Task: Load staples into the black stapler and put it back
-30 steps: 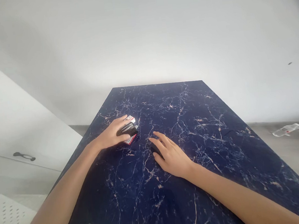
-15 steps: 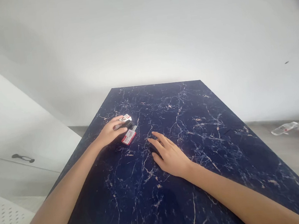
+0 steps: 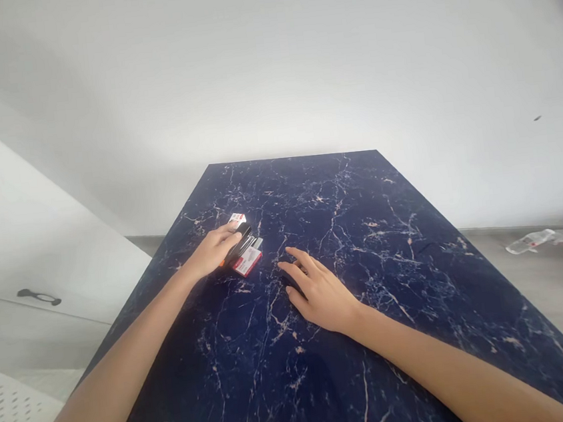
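My left hand [image 3: 214,250] is closed around a black stapler [image 3: 242,240] with metal along its side and a bit of orange near its rear end. Just beyond the fingers stands a small white box with red print [image 3: 237,220], partly covered by the hand. A flat red-and-white box [image 3: 248,261] lies on the table beside the stapler, and a small grey piece [image 3: 257,243] shows at its far edge. To the right, my right hand [image 3: 320,294] rests palm down on the tabletop, fingers apart; dark shade fills the gap under them.
The table [image 3: 365,242] has a dark blue marbled top and meets a white wall at its far edge. A clear plastic bottle [image 3: 531,242] lies on the floor at right. At left are a white cabinet with a dark handle [image 3: 39,297] and a perforated white surface [image 3: 11,414].
My left hand has closed on the stapler, which now shows more and is turned. The red-and-white box has shifted slightly right. My right hand has stayed put.
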Action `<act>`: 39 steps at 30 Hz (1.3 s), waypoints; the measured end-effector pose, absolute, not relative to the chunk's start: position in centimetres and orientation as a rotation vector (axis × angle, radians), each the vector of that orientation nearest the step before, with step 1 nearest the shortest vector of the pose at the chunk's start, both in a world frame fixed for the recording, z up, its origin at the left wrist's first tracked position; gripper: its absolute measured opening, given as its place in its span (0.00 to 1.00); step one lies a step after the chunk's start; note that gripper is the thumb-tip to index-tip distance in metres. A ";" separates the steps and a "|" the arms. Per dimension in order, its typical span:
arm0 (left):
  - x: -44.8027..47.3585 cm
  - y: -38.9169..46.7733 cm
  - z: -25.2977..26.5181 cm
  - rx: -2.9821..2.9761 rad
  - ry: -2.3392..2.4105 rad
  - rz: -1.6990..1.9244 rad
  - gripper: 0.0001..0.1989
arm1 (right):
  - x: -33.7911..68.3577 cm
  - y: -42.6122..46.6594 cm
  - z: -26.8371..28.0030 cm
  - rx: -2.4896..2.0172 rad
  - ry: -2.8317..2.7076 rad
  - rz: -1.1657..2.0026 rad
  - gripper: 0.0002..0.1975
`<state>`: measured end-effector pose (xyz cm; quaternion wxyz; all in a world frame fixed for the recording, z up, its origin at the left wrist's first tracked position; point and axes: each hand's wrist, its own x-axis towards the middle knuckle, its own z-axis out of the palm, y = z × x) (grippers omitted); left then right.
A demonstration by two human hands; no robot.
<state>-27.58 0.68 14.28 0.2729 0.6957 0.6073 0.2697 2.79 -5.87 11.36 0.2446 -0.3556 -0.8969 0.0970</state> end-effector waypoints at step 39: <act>-17.7 1.1 14.3 2.142 0.948 0.622 0.27 | 7.7 -3.3 11.8 -1.154 -2.174 0.416 0.16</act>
